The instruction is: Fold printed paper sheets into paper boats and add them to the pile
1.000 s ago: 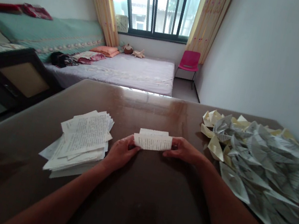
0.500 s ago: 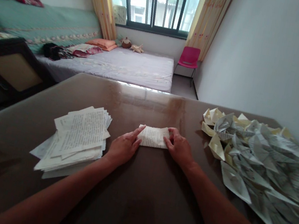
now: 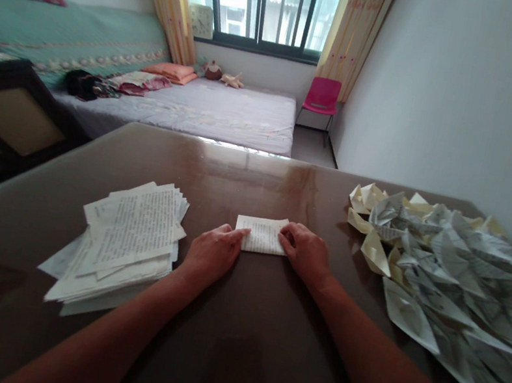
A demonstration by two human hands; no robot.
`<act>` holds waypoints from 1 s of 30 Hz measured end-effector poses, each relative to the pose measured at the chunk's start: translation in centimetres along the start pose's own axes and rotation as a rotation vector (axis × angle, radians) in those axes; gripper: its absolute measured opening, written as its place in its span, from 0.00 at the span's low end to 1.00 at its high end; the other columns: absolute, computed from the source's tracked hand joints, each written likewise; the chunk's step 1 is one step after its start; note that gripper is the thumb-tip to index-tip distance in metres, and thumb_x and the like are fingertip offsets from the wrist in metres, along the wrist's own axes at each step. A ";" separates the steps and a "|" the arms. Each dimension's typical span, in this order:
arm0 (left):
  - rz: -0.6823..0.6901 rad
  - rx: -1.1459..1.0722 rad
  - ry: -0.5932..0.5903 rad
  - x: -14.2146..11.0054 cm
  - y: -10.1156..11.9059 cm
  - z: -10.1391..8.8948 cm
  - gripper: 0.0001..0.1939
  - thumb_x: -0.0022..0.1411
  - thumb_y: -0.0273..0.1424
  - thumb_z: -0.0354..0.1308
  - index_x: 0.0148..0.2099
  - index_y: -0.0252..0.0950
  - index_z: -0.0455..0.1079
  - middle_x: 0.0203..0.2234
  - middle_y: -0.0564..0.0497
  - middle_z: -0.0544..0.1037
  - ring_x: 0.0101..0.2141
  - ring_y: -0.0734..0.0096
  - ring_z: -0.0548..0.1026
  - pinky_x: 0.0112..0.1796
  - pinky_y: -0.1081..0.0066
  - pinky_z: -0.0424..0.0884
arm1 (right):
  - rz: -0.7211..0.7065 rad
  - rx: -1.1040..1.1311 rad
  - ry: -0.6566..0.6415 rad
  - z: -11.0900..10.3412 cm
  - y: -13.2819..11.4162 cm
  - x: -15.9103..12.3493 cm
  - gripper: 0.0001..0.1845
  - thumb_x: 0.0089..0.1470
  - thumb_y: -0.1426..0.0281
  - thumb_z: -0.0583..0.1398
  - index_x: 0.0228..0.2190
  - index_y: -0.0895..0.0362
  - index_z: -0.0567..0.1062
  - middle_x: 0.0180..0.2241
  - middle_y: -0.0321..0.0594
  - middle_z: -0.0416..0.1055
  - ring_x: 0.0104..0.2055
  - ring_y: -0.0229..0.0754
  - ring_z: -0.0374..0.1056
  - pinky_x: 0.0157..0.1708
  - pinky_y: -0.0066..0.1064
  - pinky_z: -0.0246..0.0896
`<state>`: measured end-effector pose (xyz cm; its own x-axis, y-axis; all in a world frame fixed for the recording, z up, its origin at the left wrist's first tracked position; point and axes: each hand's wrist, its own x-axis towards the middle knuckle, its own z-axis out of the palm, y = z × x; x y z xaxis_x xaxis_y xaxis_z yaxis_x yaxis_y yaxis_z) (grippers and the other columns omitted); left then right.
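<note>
Head view: your left hand (image 3: 213, 251) at left end of folded paper (image 3: 262, 239), index finger laid on it, other fingers curled in. Your right hand (image 3: 308, 255) at right end, thumb and bent fingers on it. Cannot tell whether either grips. Paper lies on worktop (image 3: 239, 314), between your hands. Loose stack of sheets (image 3: 135, 226) left of you; heap of paper boats (image 3: 447, 275) right.

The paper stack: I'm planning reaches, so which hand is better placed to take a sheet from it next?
Likely the left hand: it is nearer the paper stack; the right hand sits at the right end of the folded paper.
</note>
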<state>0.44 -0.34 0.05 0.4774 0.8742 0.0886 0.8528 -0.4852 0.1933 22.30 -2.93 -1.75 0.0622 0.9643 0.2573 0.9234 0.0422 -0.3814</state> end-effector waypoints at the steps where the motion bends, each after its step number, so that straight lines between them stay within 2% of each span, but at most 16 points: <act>1: 0.006 0.012 -0.002 0.1 0.0 0.0 0.19 0.68 0.35 0.43 0.57 0.50 0.66 0.35 0.52 0.74 0.32 0.68 0.75 0.31 0.71 0.64 | 0.000 -0.016 0.000 0.0 0.0 0.0 0.08 0.57 0.64 0.56 0.33 0.52 0.73 0.34 0.35 0.73 0.32 0.38 0.67 0.29 0.28 0.51; 5: 0.032 0.105 0.003 0.1 0.2 0.0 0.18 0.68 0.35 0.43 0.55 0.49 0.67 0.34 0.51 0.73 0.31 0.66 0.75 0.29 0.69 0.67 | 0.019 -0.065 -0.005 0.1 -0.2 0.0 0.09 0.59 0.63 0.54 0.35 0.52 0.73 0.36 0.36 0.74 0.33 0.38 0.68 0.28 0.28 0.50; 8: 0.072 0.201 0.069 0.0 0.6 -0.2 0.17 0.68 0.33 0.45 0.54 0.43 0.68 0.38 0.47 0.74 0.38 0.59 0.74 0.30 0.66 0.70 | 0.035 -0.094 -0.009 0.2 -0.3 0.0 0.09 0.59 0.62 0.54 0.35 0.51 0.72 0.37 0.36 0.74 0.32 0.38 0.68 0.27 0.29 0.48; 11: 0.250 0.226 0.184 -0.4 1.4 0.2 0.18 0.67 0.27 0.46 0.56 0.36 0.66 0.52 0.42 0.71 0.53 0.53 0.67 0.44 0.60 0.71 | 0.038 -0.101 -0.010 0.1 -0.4 -0.1 0.09 0.59 0.62 0.54 0.35 0.51 0.72 0.37 0.35 0.74 0.32 0.38 0.68 0.27 0.29 0.48; 13: 0.402 0.176 0.205 -0.7 2.1 0.9 0.19 0.67 0.25 0.46 0.58 0.34 0.65 0.58 0.43 0.66 0.59 0.56 0.61 0.55 0.58 0.64 | 0.031 -0.101 -0.007 0.1 -0.5 -0.1 0.09 0.59 0.62 0.54 0.35 0.51 0.71 0.37 0.35 0.74 0.32 0.38 0.68 0.27 0.29 0.48; 14: 0.441 0.141 0.186 -1.0 2.4 1.4 0.20 0.67 0.26 0.46 0.59 0.34 0.63 0.59 0.43 0.66 0.60 0.57 0.60 0.57 0.59 0.62 | 0.028 -0.102 -0.003 0.1 -0.6 -0.2 0.09 0.60 0.62 0.54 0.35 0.51 0.71 0.37 0.35 0.74 0.32 0.38 0.68 0.27 0.29 0.48; 18: 0.418 0.063 0.089 -1.8 3.3 2.7 0.24 0.68 0.34 0.46 0.62 0.30 0.59 0.60 0.40 0.64 0.61 0.56 0.59 0.58 0.58 0.61 | 0.030 -0.090 0.001 0.2 -0.4 -0.1 0.08 0.60 0.63 0.54 0.36 0.51 0.71 0.37 0.35 0.73 0.32 0.38 0.68 0.28 0.28 0.50; 23: 0.386 0.056 0.052 -2.1 3.2 2.4 0.23 0.67 0.35 0.48 0.62 0.36 0.61 0.61 0.39 0.61 0.62 0.52 0.58 0.57 0.54 0.61 | 0.012 -0.027 0.027 -0.5 -0.2 -0.1 0.09 0.60 0.63 0.54 0.35 0.51 0.73 0.38 0.36 0.71 0.33 0.37 0.67 0.30 0.27 0.53; 26: 0.383 0.053 0.047 -2.1 3.3 2.2 0.22 0.67 0.34 0.48 0.61 0.37 0.61 0.61 0.39 0.62 0.61 0.51 0.58 0.57 0.53 0.61 | -0.103 -0.014 0.083 -1.5 -1.1 -0.6 0.11 0.62 0.63 0.53 0.37 0.52 0.74 0.40 0.39 0.70 0.36 0.37 0.67 0.34 0.27 0.55; 28: 0.391 0.049 0.050 -2.1 3.2 2.2 0.22 0.67 0.34 0.48 0.61 0.36 0.61 0.61 0.39 0.62 0.61 0.52 0.58 0.58 0.53 0.60 | -0.238 -0.044 0.024 -1.9 -1.8 -1.0 0.13 0.62 0.65 0.52 0.35 0.53 0.75 0.37 0.40 0.71 0.40 0.39 0.66 0.38 0.28 0.56; 30: 0.405 0.047 0.054 -2.0 3.1 2.3 0.22 0.67 0.33 0.48 0.61 0.35 0.61 0.60 0.39 0.63 0.62 0.53 0.58 0.58 0.54 0.60 | -0.307 -0.083 -0.080 -2.2 -2.1 -1.3 0.13 0.62 0.65 0.52 0.33 0.54 0.75 0.34 0.40 0.72 0.41 0.41 0.66 0.38 0.28 0.55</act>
<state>2.57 -3.61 -1.74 0.7660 0.6110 0.1996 0.6071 -0.7898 0.0879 21.08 -4.83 0.69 -0.2512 0.9273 0.2775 0.9223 0.3163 -0.2222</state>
